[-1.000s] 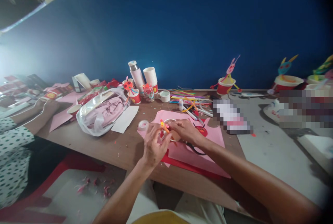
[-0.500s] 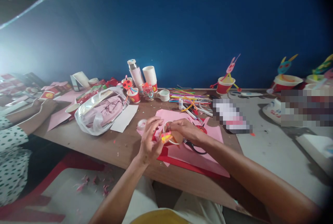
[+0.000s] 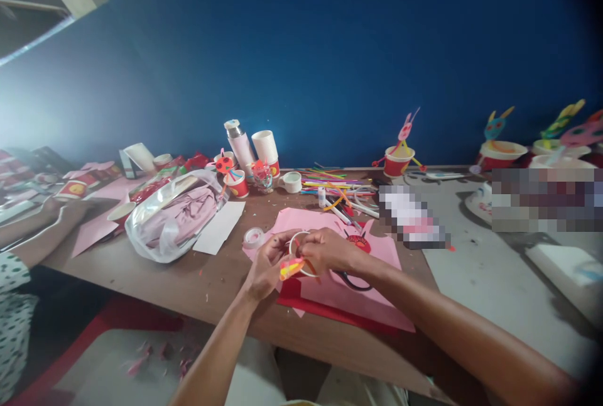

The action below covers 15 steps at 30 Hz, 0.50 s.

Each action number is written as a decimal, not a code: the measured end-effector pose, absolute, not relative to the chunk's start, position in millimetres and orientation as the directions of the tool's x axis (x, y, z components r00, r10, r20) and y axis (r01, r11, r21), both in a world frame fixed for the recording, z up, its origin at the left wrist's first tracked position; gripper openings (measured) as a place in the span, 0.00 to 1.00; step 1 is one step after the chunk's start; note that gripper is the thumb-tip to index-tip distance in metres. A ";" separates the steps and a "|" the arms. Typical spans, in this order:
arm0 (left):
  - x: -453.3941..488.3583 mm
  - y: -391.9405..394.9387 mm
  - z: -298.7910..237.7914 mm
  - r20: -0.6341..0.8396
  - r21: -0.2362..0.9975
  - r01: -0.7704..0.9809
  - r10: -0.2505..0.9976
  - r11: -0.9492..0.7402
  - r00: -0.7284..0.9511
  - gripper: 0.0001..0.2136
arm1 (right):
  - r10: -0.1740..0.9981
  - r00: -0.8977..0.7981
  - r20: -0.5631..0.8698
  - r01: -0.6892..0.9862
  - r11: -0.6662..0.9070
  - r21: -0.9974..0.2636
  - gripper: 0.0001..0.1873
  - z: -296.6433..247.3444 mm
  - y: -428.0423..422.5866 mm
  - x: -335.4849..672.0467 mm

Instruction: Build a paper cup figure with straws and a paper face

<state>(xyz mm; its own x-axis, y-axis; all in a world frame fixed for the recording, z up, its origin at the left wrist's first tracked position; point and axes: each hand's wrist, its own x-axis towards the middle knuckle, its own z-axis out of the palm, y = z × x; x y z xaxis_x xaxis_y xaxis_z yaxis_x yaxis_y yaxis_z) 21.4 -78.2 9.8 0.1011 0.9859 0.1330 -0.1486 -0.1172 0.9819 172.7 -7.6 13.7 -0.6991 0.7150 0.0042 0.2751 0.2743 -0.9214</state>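
Over the pink paper sheets [image 3: 386,268], my left hand [image 3: 264,268] is closed around a paper cup [image 3: 291,245] whose white-rimmed mouth is tilted toward me. A small yellow and orange piece [image 3: 291,269] sticks out at the cup's near side, beside my left fingers. My right hand [image 3: 330,251] is closed, its fingertips bent into the cup's mouth; what they pinch is hidden. Under my right wrist lie black-handled scissors [image 3: 357,283], partly covered. A red paper face with pointed ears [image 3: 358,242] rests on the pink paper behind my right hand.
A tape roll [image 3: 254,238] lies left of my hands. Behind are colourful pipe cleaners [image 3: 336,187], a glue stick [image 3: 321,197], stacked cups [image 3: 265,146] and a flask [image 3: 239,145]. A plastic bag [image 3: 164,230] stands left; a co-worker's arms [image 3: 35,224] rest farther left.
My right fingers have moved deeper into the cup, and my left fingers have closed in around its rim. The whole view has shifted slightly.
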 end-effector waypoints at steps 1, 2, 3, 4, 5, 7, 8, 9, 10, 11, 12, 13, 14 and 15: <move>21.6 -78.1 9.5 0.144 0.982 -0.141 0.985 -0.129 0.096 0.25 | 0.714 -0.700 0.015 0.294 0.307 -0.905 0.12 12.5 -7.1 172.0; 21.8 -78.0 9.1 0.156 0.982 -0.124 0.984 -0.145 0.090 0.24 | 0.712 -0.702 0.020 0.312 0.333 -0.890 0.12 11.8 -6.9 171.4; 21.9 -77.9 8.6 0.170 0.982 -0.102 0.982 -0.161 0.083 0.22 | 0.713 -0.701 0.027 0.327 0.354 -0.876 0.12 11.5 -7.0 171.0; 22.0 -77.8 8.2 0.180 0.982 -0.080 0.981 -0.174 0.076 0.21 | 0.712 -0.702 0.034 0.335 0.372 -0.865 0.13 12.0 -7.3 170.7; 22.0 -77.7 7.7 0.186 0.981 -0.063 0.980 -0.182 0.071 0.20 | 0.711 -0.701 0.042 0.341 0.386 -0.857 0.13 13.0 -8.0 170.7; 21.7 -77.5 6.8 0.190 0.981 -0.051 0.979 -0.187 0.069 0.19 | 0.714 -0.698 0.057 0.348 0.407 -0.845 0.14 15.9 -10.0 171.2; 21.3 -77.4 6.3 0.186 0.982 -0.056 0.980 -0.182 0.073 0.18 | 0.714 -0.697 0.062 0.349 0.414 -0.841 0.14 17.4 -11.1 171.7; 20.9 -77.2 5.6 0.179 0.983 -0.066 0.981 -0.174 0.079 0.18 | 0.713 -0.699 0.067 0.348 0.420 -0.838 0.14 18.5 -12.1 172.2; 20.5 -77.0 4.8 0.171 0.983 -0.079 0.981 -0.164 0.088 0.18 | 0.711 -0.700 0.067 0.347 0.421 -0.838 0.15 19.2 -12.9 172.7; 20.1 -76.9 3.8 0.165 0.983 -0.093 0.982 -0.157 0.093 0.18 | 0.711 -0.700 0.065 0.347 0.419 -0.839 0.15 19.5 -13.7 173.2; 19.8 -76.8 2.7 0.159 0.983 -0.104 0.983 -0.149 0.093 0.18 | 0.712 -0.699 0.066 0.347 0.418 -0.840 0.15 19.6 -14.4 173.6; 19.6 -76.9 1.4 0.154 0.983 -0.115 0.984 -0.144 0.087 0.18 | 0.715 -0.695 0.071 0.347 0.420 -0.838 0.14 19.6 -15.1 174.1; 19.5 -77.2 0.2 0.151 0.982 -0.125 0.986 -0.141 0.074 0.18 | 0.721 -0.689 0.082 0.348 0.428 -0.834 0.14 19.7 -15.9 174.5; 19.5 -77.7 -0.9 0.147 0.981 -0.136 0.987 -0.137 0.063 0.19 | 0.726 -0.681 0.099 0.349 0.441 -0.827 0.14 19.9 -16.8 174.9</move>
